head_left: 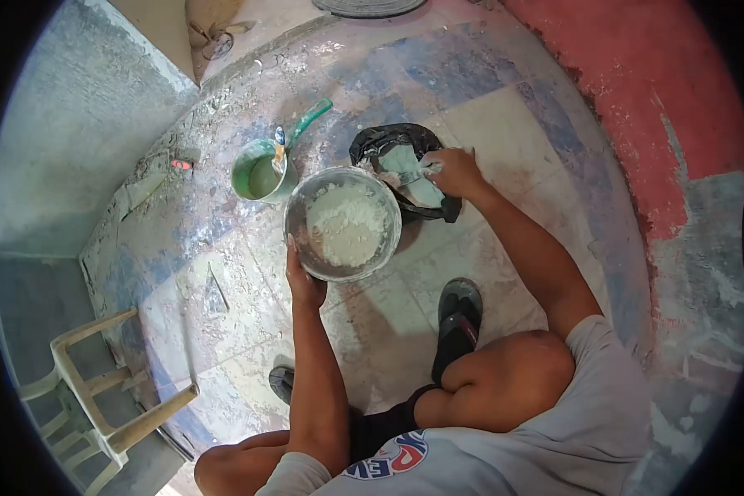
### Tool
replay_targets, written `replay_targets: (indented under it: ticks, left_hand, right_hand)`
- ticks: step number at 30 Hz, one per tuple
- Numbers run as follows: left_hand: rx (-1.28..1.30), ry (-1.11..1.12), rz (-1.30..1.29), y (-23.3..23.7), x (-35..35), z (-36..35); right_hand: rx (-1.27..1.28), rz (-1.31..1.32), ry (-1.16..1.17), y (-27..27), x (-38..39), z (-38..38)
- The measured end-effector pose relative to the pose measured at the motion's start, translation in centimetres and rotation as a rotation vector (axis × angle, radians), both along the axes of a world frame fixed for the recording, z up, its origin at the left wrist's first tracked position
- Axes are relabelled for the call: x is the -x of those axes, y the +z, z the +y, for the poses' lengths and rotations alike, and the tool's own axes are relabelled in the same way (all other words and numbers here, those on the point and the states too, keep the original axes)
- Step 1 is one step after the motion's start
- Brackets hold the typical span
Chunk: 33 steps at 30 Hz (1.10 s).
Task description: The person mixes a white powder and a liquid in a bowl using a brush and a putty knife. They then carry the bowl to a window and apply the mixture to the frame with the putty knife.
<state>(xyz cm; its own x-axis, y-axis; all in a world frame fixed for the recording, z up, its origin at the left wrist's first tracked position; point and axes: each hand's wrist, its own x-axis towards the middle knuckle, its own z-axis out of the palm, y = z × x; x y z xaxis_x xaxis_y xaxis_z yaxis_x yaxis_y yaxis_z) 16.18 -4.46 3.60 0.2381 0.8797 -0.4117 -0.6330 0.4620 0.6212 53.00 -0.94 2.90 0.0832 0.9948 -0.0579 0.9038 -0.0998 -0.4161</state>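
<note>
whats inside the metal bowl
A lumpy heap of white powder sits in the metal bowl. It covers the bowl's bottom, so anything under it cannot be seen. The left hand grips the near rim.

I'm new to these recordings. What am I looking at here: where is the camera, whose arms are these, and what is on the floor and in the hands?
There is no machine here. A person squats on a tiled floor, and the one camera sits on their head looking down, so the picture is round and bent at the edges. Both bare arms are their own. The left hand grips the near rim of a metal bowl that holds white powder. The right hand is at the mouth of a black plastic bag behind the bowl. Its fingers curl beside something pale, but I cannot tell whether they grip it. Left of the bowl stands a green jug with a tool in it. A plastic chair is at the lower left.
</note>
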Motion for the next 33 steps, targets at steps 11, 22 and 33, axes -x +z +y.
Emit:
replay_targets:
  ticks: [11, 22, 33]
  left_hand:
    - [0.048, 0.035, -0.024, -1.2, -0.4, 0.0]
    - [0.002, -0.025, -0.054, -0.6, -1.3, -0.2]
    - [0.019, -0.029, -0.049, -0.4, -1.2, -0.1]
  right_hand:
    - [-0.192, 0.118, -0.023, 10.8, -0.1, -0.4]
    - [-0.156, 0.189, 0.149, 12.0, 5.4, 0.1]
    - [-0.079, 0.199, 0.422, 13.0, 6.8, 0.0]
